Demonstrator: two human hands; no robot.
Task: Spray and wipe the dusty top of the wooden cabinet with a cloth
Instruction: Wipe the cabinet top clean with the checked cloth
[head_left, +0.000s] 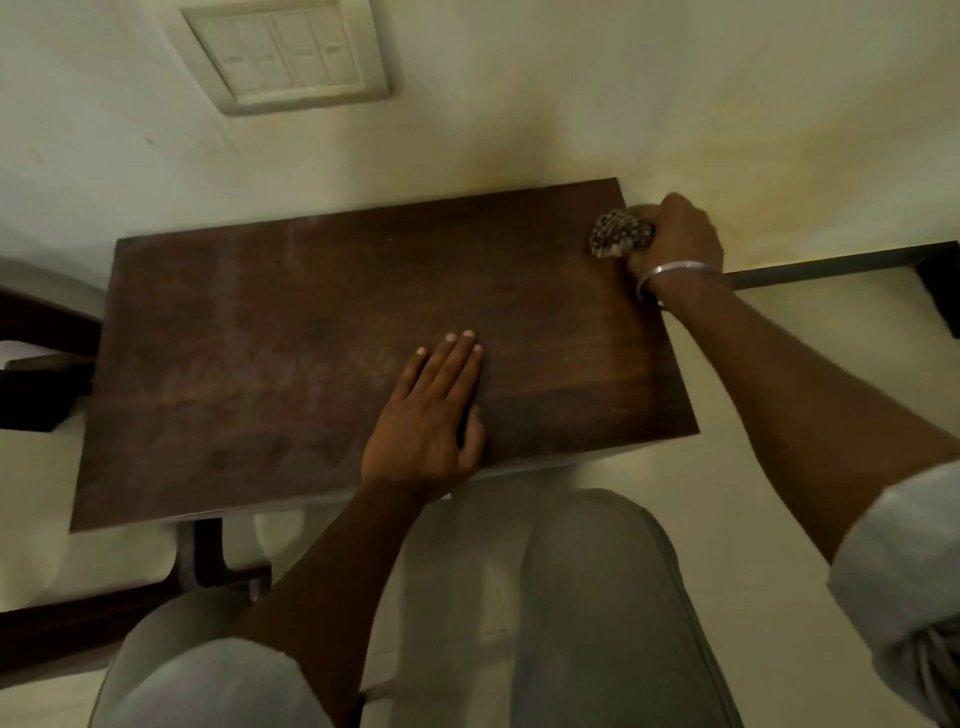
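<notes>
A right hand (675, 234) clutches a bunched, dark patterned cloth (621, 234) at the far right corner of the dusty brown wooden cabinet top (291, 338), left hand (431, 415) braced flat; long overlapping strokes leftward would serve best.

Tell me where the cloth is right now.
In the head view, the bunched patterned cloth sits at the far right corner of the cabinet top, gripped by the right hand near the wall.

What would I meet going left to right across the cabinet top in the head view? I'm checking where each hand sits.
Dusty bare stretch of the wooden cabinet top → left hand flat on it → bunched cloth → right hand holding the cloth.
</notes>
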